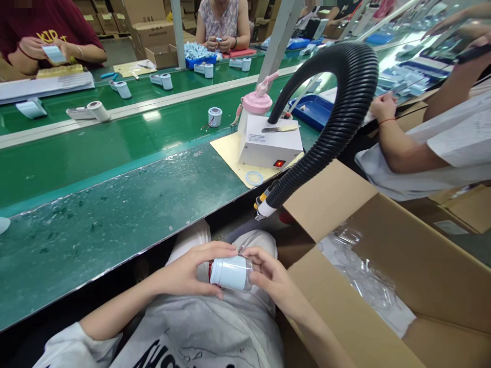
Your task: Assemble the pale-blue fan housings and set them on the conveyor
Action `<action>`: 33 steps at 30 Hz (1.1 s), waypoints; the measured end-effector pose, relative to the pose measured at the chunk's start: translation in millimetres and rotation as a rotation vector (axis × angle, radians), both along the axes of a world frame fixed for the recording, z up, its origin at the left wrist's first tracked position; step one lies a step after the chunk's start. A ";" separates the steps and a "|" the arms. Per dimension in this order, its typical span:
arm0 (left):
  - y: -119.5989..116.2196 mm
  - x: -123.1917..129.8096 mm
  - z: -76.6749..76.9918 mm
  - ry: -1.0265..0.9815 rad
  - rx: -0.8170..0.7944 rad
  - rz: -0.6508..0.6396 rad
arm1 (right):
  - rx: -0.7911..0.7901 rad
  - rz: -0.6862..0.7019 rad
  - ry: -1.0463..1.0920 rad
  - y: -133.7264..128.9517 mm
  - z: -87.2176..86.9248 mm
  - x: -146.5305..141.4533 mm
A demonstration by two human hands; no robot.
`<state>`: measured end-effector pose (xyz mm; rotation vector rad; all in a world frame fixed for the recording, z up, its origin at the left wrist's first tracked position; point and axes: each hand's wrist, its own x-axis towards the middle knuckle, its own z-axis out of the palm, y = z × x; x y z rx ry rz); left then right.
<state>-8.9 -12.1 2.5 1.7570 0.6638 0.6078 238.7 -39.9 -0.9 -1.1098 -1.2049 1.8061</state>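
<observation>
Above my lap, a light blue cylindrical housing (229,273) lies on its side between my hands. My left hand (194,271) grips its left end, with thumb below and fingers on top; a bit of red shows there. At the other end a clear plastic cup (248,273) surrounds the housing, and the fingers of my right hand (270,276) are closed on it. How far the cup reaches over the housing I cannot tell. Just beyond my hands hangs the nozzle (264,208) of a black corrugated hose (345,97).
A white box (270,143) with a lit red switch stands on the bench edge, a knife (280,129) on top. Behind it is a pink-lidded cup (256,102). A similar housing (215,117) stands on the green belt (164,122). At right, an open carton (433,255) contains clear plastic pieces. Co-workers sit around.
</observation>
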 end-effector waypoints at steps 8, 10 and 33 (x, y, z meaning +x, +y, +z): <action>-0.1 -1.2 -4.9 -0.011 0.036 -0.026 | -0.267 0.008 0.120 -2.1 -4.1 -9.9; 0.3 -1.3 -5.4 -0.030 0.058 -0.040 | -0.319 0.036 0.134 -2.8 -6.4 -11.1; -8.9 6.0 16.9 -0.014 -0.376 0.130 | 1.075 0.021 -0.331 -12.0 -22.3 6.1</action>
